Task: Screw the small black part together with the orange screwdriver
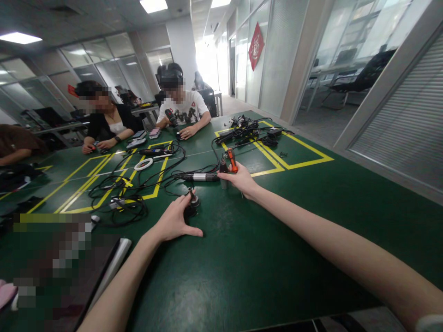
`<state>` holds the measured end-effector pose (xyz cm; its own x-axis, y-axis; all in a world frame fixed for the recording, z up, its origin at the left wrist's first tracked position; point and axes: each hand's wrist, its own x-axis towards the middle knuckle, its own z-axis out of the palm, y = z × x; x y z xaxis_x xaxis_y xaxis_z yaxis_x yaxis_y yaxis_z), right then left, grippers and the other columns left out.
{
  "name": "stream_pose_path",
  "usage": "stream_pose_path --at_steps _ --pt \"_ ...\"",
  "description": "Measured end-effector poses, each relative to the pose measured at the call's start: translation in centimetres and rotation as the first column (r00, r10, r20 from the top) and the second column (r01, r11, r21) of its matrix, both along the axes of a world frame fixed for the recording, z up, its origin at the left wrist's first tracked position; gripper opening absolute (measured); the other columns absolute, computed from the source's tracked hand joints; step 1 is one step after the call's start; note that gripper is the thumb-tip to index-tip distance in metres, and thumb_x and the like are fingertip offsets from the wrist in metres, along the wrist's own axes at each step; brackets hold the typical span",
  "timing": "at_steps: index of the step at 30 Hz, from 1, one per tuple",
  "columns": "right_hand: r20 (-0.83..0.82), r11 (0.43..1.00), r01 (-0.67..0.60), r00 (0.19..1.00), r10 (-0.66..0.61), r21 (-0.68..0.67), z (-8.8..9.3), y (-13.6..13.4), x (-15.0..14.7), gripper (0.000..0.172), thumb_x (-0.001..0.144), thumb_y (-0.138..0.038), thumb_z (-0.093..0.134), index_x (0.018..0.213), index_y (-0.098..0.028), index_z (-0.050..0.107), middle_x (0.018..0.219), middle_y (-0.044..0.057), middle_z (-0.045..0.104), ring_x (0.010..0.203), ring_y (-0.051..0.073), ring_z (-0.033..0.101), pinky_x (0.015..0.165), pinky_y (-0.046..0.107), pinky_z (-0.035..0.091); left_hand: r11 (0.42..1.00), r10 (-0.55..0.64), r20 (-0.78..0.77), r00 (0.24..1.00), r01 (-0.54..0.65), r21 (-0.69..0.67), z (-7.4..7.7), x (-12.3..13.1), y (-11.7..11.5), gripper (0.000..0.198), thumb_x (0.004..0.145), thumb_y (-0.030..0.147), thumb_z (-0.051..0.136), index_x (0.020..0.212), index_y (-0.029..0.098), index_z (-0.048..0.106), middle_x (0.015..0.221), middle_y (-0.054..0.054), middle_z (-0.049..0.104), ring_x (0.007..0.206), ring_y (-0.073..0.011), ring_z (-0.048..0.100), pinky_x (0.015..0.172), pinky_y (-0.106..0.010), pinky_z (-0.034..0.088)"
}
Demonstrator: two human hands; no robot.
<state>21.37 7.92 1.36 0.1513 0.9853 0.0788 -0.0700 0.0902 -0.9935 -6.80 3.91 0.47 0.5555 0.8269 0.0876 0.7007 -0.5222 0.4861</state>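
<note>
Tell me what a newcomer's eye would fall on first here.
Probably the bright orange handle at the right hand, vivid against the green table near the picture's middle. Next, perhaps, the red diamond-shaped decoration on the partition beyond. The yellow lines marking the tabletop also stand out, with dark cables heaped at the far side.

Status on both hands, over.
Left hand open at metal-topped part. Right hand at dark cylinder and orange handle, grip unclear. Silver-banded tool nearby; black cables farther off.
</note>
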Motion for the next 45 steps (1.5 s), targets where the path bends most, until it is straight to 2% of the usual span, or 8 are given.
stream_pose_path --at_steps 9,20,25,31,34,36,39,45 --pt "0.023 0.949 -0.295 0.954 0.299 -0.11 1.6 -2.2 0.7 0.037 0.062 -0.029 0.087 0.089 -0.017 0.066 0.102 0.008 0.08 0.059 0.007 0.049 0.048 0.022 0.027 0.999 0.032 0.071 0.997 -0.034 0.028 -0.2 0.7 0.4 0.091 0.077 0.056 0.088 0.153 0.019 0.056 0.117 -0.012 0.071 0.105 -0.0313 0.067 0.094 -0.043 0.055" --pt "-0.031 0.672 -0.716 0.688 0.725 -0.191 3.6 -4.1 1.4 0.052 0.055 -0.03 0.095 0.095 -0.018 0.065 0.097 0.009 0.081 0.052 0.004 0.039 0.043 0.019 0.02 0.995 0.094 0.164 0.982 -0.097 0.015 0.2 0.9 0.2 0.069 0.083 0.055 0.078 0.14 0.018 0.065 0.09 -0.002 0.066 0.077 -0.0198 0.057 0.073 -0.031 0.05" --pt "-0.01 0.795 -0.605 0.796 0.605 -0.037 4.3 -3.3 2.1 0.047 0.079 -0.064 0.076 0.087 -0.019 0.068 0.092 0.007 0.078 0.047 0.004 0.022 0.043 0.024 0.014 0.976 0.203 0.203 0.958 -0.215 0.043 1.1 1.1 -0.3 0.08 0.073 0.056 0.083 0.139 0.016 0.06 0.087 0.0 0.061 0.076 -0.019 0.056 0.072 -0.031 0.049" --pt "0.003 0.924 -0.314 0.947 0.321 0.218 6.8 -3.2 2.5 0.058 0.072 -0.078 0.079 0.072 -0.021 0.071 0.071 0.0 0.061 0.06 0.01 0.046 0.053 0.026 0.033 0.853 0.206 0.447 0.871 -0.384 0.355 2.6 1.9 -2.8 0.032 0.086 0.053 0.068 0.091 0.021 0.062 0.072 0.002 0.052 0.068 -0.0172 0.051 0.066 -0.03 0.045" --pt "0.02 0.902 -0.194 0.979 0.202 0.386 8.3 -4.1 2.2 0.06 0.069 -0.08 0.081 0.071 -0.021 0.071 0.06 -0.005 0.044 0.054 0.008 0.037 0.051 0.026 0.028 0.929 0.134 0.453 0.881 -0.271 0.252 2.0 4.3 -4.5 0.026 0.096 0.042 0.062 0.109 0.02 0.066 0.082 -0.002 0.064 0.076 -0.018 0.06 0.075 -0.032 0.052" --pt "0.032 0.881 -0.171 0.984 0.175 0.441 9.1 -4.8 1.9 0.057 0.071 -0.077 0.082 0.082 -0.022 0.074 0.059 -0.007 0.043 0.051 0.007 0.038 0.048 0.025 0.027 0.983 0.071 0.465 0.882 -0.141 0.117 1.1 6.3 -5.2 0.049 0.095 0.04 0.065 0.138 0.019 0.058 0.12 -0.011 0.071 0.103 -0.0231 0.068 0.088 -0.036 0.056" --pt "0.077 0.831 -0.158 0.987 0.139 0.533 9.8 -5.9 1.3 0.053 0.075 -0.07 0.084 0.097 -0.024 0.072 0.062 -0.008 0.049 0.05 0.008 0.045 0.046 0.025 0.034 0.997 0.023 0.524 0.851 0.02 -0.076 -0.3 8.7 -5.4 0.073 0.095 0.041 0.067 0.159 0.02 0.039 0.159 -0.017 0.053 0.142 -0.0299 0.056 0.113 -0.045 0.051" --pt "0.189 0.778 -0.195 0.977 0.099 0.597 10.3 -7.5 0.8 0.045 0.085 -0.065 0.078 0.102 -0.025 0.067 0.074 -0.005 0.063 0.062 0.01 0.06 0.058 0.026 0.051 0.979 0.058 0.571 0.819 0.065 -0.192 -0.5 9.1 -5.0 0.045 0.093 0.037 0.072 0.132 0.019 0.06 0.128 -0.011 0.071 0.117 -0.026 0.067 0.109 -0.043 0.052"
